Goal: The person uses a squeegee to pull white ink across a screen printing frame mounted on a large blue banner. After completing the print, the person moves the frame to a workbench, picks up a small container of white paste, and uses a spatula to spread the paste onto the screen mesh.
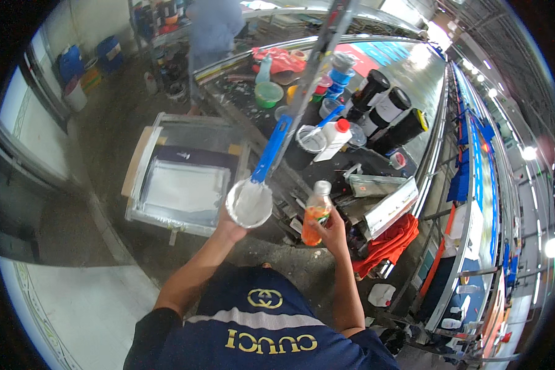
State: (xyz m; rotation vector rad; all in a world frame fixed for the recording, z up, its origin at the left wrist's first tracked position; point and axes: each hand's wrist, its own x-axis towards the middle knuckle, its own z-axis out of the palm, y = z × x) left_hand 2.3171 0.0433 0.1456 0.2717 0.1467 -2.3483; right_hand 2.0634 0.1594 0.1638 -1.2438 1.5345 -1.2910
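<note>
My left hand [228, 225] is wrapped round a round cup of white paste [248, 206], with a blue spatula [269, 148] standing in it. My right hand [332, 229] grips a clear plastic bottle [310, 231] of orange liquid with a pale cap, held upright. Left of the cup, a screen frame [143, 185] has white paste spread in a rectangle on its mesh. Beyond both hands is a dark bench [276, 123] bearing a white bottle with red cap [332, 140], a pot with another blue spatula [308, 140], small tubs and black cylindrical containers [374, 120].
Another person [213, 34] stands at the back. Blue drums [110, 52] sit by the left wall. Metal troughs [387, 206], red cloth [385, 243] and a white jug [381, 295] are at right. A long printing table [475, 203] runs along the right side. A metal post crosses the bench.
</note>
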